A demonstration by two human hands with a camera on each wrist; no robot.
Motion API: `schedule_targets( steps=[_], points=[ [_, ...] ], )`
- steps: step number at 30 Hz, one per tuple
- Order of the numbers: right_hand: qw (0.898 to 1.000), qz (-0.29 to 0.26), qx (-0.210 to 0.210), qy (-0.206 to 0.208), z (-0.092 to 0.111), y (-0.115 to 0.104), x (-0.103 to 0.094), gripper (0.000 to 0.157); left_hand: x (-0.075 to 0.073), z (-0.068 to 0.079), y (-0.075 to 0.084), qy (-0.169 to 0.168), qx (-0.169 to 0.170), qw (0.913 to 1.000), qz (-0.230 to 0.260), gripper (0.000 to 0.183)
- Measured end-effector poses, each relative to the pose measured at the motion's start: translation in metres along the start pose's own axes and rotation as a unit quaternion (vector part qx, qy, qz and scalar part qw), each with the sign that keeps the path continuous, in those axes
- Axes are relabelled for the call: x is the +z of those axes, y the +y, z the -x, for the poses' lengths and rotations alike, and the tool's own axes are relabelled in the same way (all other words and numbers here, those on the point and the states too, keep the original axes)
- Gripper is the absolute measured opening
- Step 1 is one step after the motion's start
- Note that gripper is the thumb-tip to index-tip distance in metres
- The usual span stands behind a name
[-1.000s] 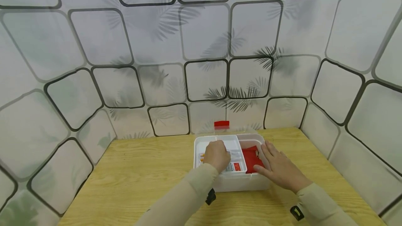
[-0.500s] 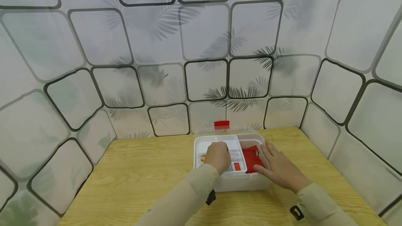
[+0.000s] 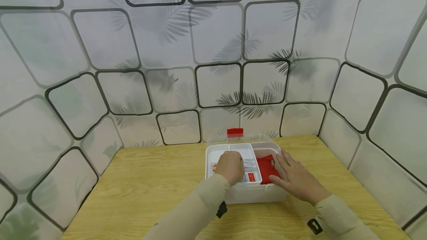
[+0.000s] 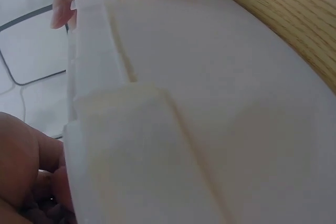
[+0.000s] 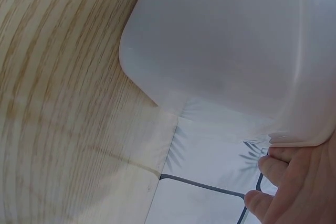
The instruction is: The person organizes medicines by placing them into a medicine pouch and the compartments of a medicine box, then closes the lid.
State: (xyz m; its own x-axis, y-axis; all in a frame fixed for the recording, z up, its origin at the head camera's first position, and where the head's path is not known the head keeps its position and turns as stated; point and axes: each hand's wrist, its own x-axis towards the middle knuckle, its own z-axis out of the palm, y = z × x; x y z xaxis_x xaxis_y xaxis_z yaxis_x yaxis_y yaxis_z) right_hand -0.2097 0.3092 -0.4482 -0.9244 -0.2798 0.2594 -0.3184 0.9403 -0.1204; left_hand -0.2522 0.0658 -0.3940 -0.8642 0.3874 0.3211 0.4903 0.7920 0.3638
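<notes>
A white plastic box (image 3: 257, 195) stands on the table with a shallow white tray (image 3: 245, 150) over its left part. My left hand (image 3: 230, 166) reaches down into the tray, fingers bent, back of the hand upward. In the left wrist view its fingers (image 4: 21, 161) are partly behind the box's edge; I cannot tell what they hold. Orange-tipped items (image 3: 214, 165) and a red-and-white packet (image 3: 251, 177) lie in the tray beside it. My right hand (image 3: 297, 179) rests with straight fingers against the box's right rim, near a red pouch (image 3: 267, 169) in the right compartment.
Behind the box, its clear lid stands raised, with a red latch (image 3: 235, 132) at the top. The wooden table (image 3: 153, 180) extends to both sides. A patterned sheet (image 3: 173, 92) with dark rounded squares encloses the back and sides.
The left hand shifts very slightly over the tray, its fingers still bent downward. The right hand and the box stay in place.
</notes>
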Motion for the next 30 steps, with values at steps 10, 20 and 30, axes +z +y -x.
schedule_targets(
  steps=[10, 20, 30],
  points=[
    [1.0, -0.013, 0.008, 0.005, 0.0, -0.001, -0.002, 0.088, -0.039, 0.018, -0.028, 0.052, -0.005, 0.9948, 0.088, 0.016],
    [1.0, -0.009, 0.006, 0.002, 0.002, 0.001, -0.001, 0.09, -0.081, 0.056, -0.08, 0.086, -0.063, 0.9899, 0.094, 0.013],
    [1.0, -0.014, 0.009, -0.002, 0.001, 0.002, 0.003, 0.09, -0.085, 0.101, -0.127, 0.022, -0.108, 0.9922, 0.058, 0.013]
  ],
)
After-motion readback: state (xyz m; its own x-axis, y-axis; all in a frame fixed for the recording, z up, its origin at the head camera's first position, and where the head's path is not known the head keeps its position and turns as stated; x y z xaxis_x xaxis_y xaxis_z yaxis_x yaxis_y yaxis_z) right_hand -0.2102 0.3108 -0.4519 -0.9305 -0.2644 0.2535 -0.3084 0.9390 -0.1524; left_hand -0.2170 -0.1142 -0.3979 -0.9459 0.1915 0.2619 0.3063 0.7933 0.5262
